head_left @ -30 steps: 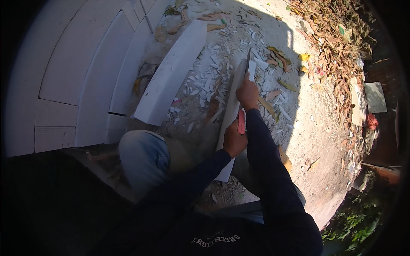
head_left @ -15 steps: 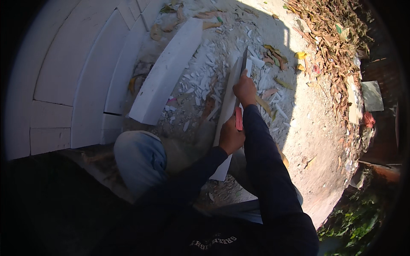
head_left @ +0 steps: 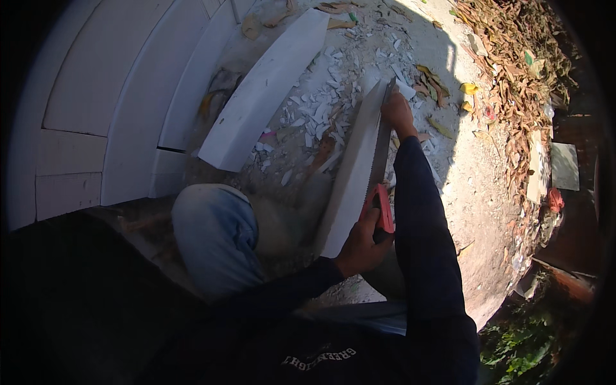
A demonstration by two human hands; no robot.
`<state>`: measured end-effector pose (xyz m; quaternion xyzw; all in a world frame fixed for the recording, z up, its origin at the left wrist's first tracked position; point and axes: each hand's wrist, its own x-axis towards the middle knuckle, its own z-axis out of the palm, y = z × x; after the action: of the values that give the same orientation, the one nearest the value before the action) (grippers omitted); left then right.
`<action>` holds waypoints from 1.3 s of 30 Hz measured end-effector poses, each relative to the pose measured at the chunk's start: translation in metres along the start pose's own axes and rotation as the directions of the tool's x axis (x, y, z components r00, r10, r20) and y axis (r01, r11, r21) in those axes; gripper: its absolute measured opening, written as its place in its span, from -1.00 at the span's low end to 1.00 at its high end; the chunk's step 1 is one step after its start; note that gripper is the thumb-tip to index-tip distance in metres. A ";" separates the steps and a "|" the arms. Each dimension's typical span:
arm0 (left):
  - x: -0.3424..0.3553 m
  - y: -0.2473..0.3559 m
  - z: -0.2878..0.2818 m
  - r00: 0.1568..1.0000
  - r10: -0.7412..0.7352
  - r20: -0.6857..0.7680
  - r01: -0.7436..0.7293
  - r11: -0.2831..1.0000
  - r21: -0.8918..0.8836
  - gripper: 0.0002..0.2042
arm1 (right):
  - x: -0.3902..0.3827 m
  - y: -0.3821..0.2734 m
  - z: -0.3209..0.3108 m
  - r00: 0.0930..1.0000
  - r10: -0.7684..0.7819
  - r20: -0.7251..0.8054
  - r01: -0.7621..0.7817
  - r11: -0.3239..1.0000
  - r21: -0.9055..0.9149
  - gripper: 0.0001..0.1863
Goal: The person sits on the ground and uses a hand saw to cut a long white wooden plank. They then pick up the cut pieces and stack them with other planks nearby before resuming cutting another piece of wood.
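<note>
My left hand [head_left: 362,244] is closed on the red handle [head_left: 383,206] of a handsaw. Its long toothed blade [head_left: 378,160] runs lengthwise along the top of a long white block [head_left: 343,199] between my legs. At the blade's far end, my right hand [head_left: 398,112] has its fingers wrapped over the tip, above the block's far end. A second long white block [head_left: 260,96] lies to the left on the dusty ground.
A stack of large white blocks [head_left: 96,83] stands at the left. Broken white chips [head_left: 321,115] surround the blocks. Dry leaves [head_left: 507,77] heap along the sunlit right edge, beside a pale square panel [head_left: 564,165]. My bent left knee [head_left: 212,224] is below the second block.
My left hand and the saw handle have moved back toward my body, showing more blade between my hands. My right hand is farther up and right. The view has shifted slightly.
</note>
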<state>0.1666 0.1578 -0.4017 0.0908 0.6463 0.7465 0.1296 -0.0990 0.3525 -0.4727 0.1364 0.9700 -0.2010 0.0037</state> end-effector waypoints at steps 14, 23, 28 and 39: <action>-0.096 0.060 -0.016 0.947 -0.308 0.090 0.315 0.947 -0.068 -0.71 | -0.104 -0.026 -0.009 0.999 0.015 0.051 -0.013 0.999 -0.051 -0.14; -0.155 0.027 -0.037 0.985 -0.150 0.091 0.114 0.941 0.318 -0.55 | -0.151 -0.028 -0.010 0.996 -0.008 -0.091 0.013 0.998 0.056 -0.13; -0.099 0.034 -0.029 0.969 -0.205 0.135 0.192 0.976 0.105 -0.51 | -0.097 -0.031 -0.037 0.994 0.014 -0.113 -0.010 0.999 0.035 -0.16; -0.014 0.019 -0.018 0.985 -0.136 0.101 0.134 0.991 0.030 -0.76 | -0.008 0.003 -0.004 0.993 -0.030 -0.118 0.028 0.999 -0.026 -0.30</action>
<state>0.1731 0.1334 -0.3848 0.0867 0.6519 0.7229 0.2120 -0.0899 0.3543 -0.4697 0.1339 0.9728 -0.1807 -0.0549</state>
